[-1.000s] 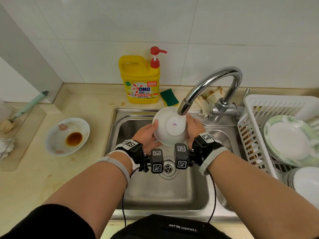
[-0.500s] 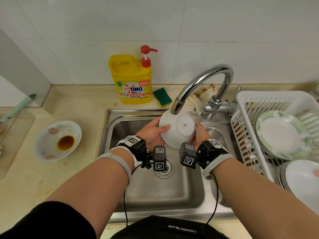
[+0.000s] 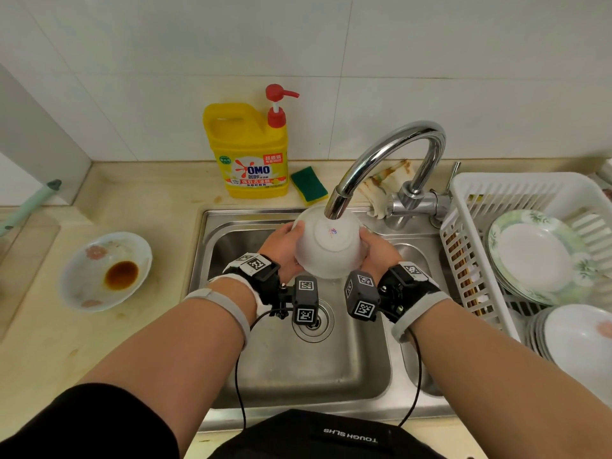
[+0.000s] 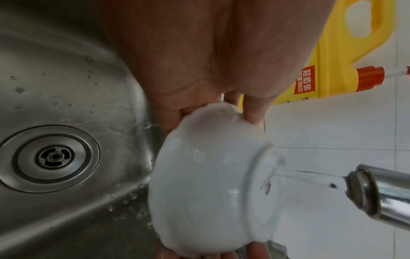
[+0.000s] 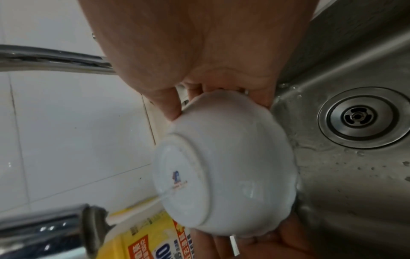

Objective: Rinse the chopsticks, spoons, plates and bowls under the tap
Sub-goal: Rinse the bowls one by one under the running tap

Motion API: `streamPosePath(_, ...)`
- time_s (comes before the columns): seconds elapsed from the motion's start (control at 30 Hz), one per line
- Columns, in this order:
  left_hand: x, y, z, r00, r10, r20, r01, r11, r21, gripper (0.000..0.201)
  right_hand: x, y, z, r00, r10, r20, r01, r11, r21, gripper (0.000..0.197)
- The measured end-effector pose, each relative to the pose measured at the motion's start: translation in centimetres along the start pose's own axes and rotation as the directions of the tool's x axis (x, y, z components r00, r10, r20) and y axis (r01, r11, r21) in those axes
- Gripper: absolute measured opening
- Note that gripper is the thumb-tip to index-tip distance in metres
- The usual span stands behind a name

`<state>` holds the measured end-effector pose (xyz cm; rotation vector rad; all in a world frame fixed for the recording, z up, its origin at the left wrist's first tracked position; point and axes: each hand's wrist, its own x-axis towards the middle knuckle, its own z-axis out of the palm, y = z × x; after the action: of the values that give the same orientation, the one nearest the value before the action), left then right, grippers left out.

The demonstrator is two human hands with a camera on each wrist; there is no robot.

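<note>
A white bowl (image 3: 328, 248) is held upside down over the sink, its foot ring up, right under the tap spout (image 3: 337, 207). Water runs from the spout (image 4: 363, 191) onto the bowl's base (image 4: 269, 177). My left hand (image 3: 283, 248) grips the bowl's left rim and my right hand (image 3: 374, 251) grips its right rim. The right wrist view shows the bowl's base (image 5: 179, 175) with a small blue mark, fingers of both hands round the rim. A dirty plate (image 3: 106, 270) with brown sauce lies on the counter to the left.
The steel sink (image 3: 298, 366) with its drain (image 3: 313, 323) lies below. A white rack (image 3: 470, 207) at the right holds a green-rimmed plate (image 3: 536, 256); stacked white plates (image 3: 579, 339) sit in front. Yellow detergent bottle (image 3: 251, 154) and green sponge (image 3: 309, 188) stand behind.
Both hands keep hold of the bowl under the tap; it shifted right a little, then back, and its base now faces more straight up under the stream.
</note>
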<state>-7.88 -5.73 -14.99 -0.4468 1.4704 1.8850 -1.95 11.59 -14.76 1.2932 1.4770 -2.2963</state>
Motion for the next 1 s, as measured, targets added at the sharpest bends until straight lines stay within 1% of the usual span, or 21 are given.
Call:
streamPosePath(0.03, -0.1, 0.2, -0.1, 1.000, -0.017, -0.017, 0.017, 1.000, 0.000, 0.042, 1.6, 0.5, -0.3, 1.000, -0.021, -0.005, 0.021, 0.999, -0.042, 0.057)
streamPosePath(0.07, -0.1, 0.2, -0.3, 0.999, -0.034, -0.021, 0.034, 0.999, -0.011, 0.044, 3.2, 1.1, -0.7, 1.000, -0.018, -0.005, 0.018, 0.998, -0.053, 0.060)
streamPosePath(0.1, -0.1, 0.3, -0.5, 0.999, -0.051, -0.018, 0.050, 0.998, -0.024, 0.047, 2.7, 1.0, -0.4, 0.999, 0.000, 0.032, 0.002, 0.999, -0.052, 0.053)
streamPosePath(0.13, 0.0, 0.3, -0.7, 0.998, -0.065, -0.017, 0.065, 0.997, -0.030, 0.051, 0.5, 0.3, 0.6, 0.998, -0.008, 0.069, 0.010, 1.000, -0.028, 0.040)
streamPosePath(0.17, 0.2, 0.1, -1.2, 0.996, -0.085, -0.026, 0.084, 0.996, -0.029, 0.055, -0.6, -0.2, 1.3, 0.995, -0.031, 0.098, 0.033, 0.999, -0.023, 0.028)
streamPosePath(0.2, 0.5, -0.1, -1.7, 0.994, -0.102, -0.030, 0.101, 0.994, -0.041, 0.058, -0.8, -0.4, 1.6, 0.992, -0.059, 0.111, 0.063, 0.997, -0.032, 0.022)
streamPosePath(0.27, 0.1, 0.0, -2.1, 0.990, -0.140, -0.016, 0.138, 0.986, -0.091, 0.061, -1.0, -0.6, 2.3, 0.984, -0.088, 0.155, 0.095, 0.995, -0.038, 0.025)
streamPosePath(0.3, -0.3, 0.3, -2.1, 0.988, -0.152, -0.012, 0.150, 0.982, -0.112, 0.057, -1.3, -0.7, 2.6, 0.981, -0.092, 0.169, 0.101, 0.994, -0.043, 0.029)
streamPosePath(0.37, -0.8, 0.4, -2.2, 0.985, -0.172, -0.008, 0.170, 0.981, -0.089, 0.044, -1.4, -0.7, 3.2, 0.980, -0.107, 0.170, 0.124, 0.988, -0.091, 0.034)
streamPosePath(0.4, -1.2, 0.5, -2.2, 0.982, -0.188, -0.013, 0.186, 0.980, -0.073, 0.044, -1.4, -0.7, 3.3, 0.978, -0.110, 0.178, 0.131, 0.985, -0.112, 0.034)
streamPosePath(0.43, -1.5, 0.5, -2.2, 0.979, -0.203, -0.008, 0.202, 0.978, -0.059, 0.048, -1.5, -0.7, 3.6, 0.977, -0.117, 0.181, 0.142, 0.981, -0.136, 0.034)
streamPosePath(0.5, -1.9, 0.7, -2.0, 0.976, -0.217, -0.011, 0.216, 0.974, -0.063, 0.059, -1.9, -0.5, 4.0, 0.975, -0.138, 0.176, 0.172, 0.965, -0.197, 0.024)
streamPosePath(0.57, -1.8, 0.6, -2.1, 0.974, -0.226, -0.033, 0.220, 0.967, -0.129, 0.066, -1.9, 0.0, 4.3, 0.972, -0.152, 0.177, 0.196, 0.946, -0.260, 0.009)
streamPosePath(0.6, -1.7, 0.7, -2.1, 0.972, -0.231, -0.039, 0.223, 0.963, -0.152, 0.069, -1.8, 0.4, 4.5, 0.975, -0.145, 0.169, 0.187, 0.944, -0.270, 0.009)
streamPosePath(0.67, -1.8, 0.8, -2.0, 0.972, -0.231, -0.035, 0.223, 0.962, -0.156, 0.073, -1.9, 1.0, 4.7, 0.977, -0.136, 0.166, 0.179, 0.942, -0.283, 0.018)
streamPosePath(0.73, -1.7, 0.8, -2.1, 0.974, -0.219, -0.054, 0.208, 0.966, -0.155, 0.083, -2.0, 1.4, 4.9, 0.973, -0.168, 0.156, 0.212, 0.917, -0.339, 0.027)
streamPosePath(0.77, -1.6, 0.7, -2.3, 0.975, -0.208, -0.077, 0.195, 0.969, -0.149, 0.083, -1.9, 1.7, 4.9, 0.968, -0.198, 0.154, 0.242, 0.898, -0.367, 0.025)
streamPosePath(0.83, -1.5, 0.6, -2.4, 0.979, -0.165, -0.120, 0.147, 0.979, -0.144, 0.066, -1.5, 2.1, 4.8, 0.949, -0.264, 0.171, 0.312, 0.861, -0.401, 0.013)
streamPosePath(0.87, -1.5, 0.6, -2.4, 0.980, -0.150, -0.130, 0.129, 0.979, -0.156, 0.058, -1.2, 2.3, 4.6, 0.939, -0.288, 0.187, 0.341, 0.841, -0.419, 0.012)
streamPosePath(0.93, -1.5, 0.3, -2.4, 0.984, -0.127, -0.128, 0.104, 0.980, -0.170, 0.054, -0.5, 2.3, 4.2, 0.933, -0.300, 0.199, 0.359, 0.804, -0.473, 0.035)
streamPosePath(1.0, -1.8, 0.0, -2.4, 0.987, -0.115, -0.108, 0.101, 0.987, -0.127, 0.055, 0.4, 2.5, 3.6, 0.935, -0.298, 0.191, 0.353, 0.782, -0.514, 0.061)
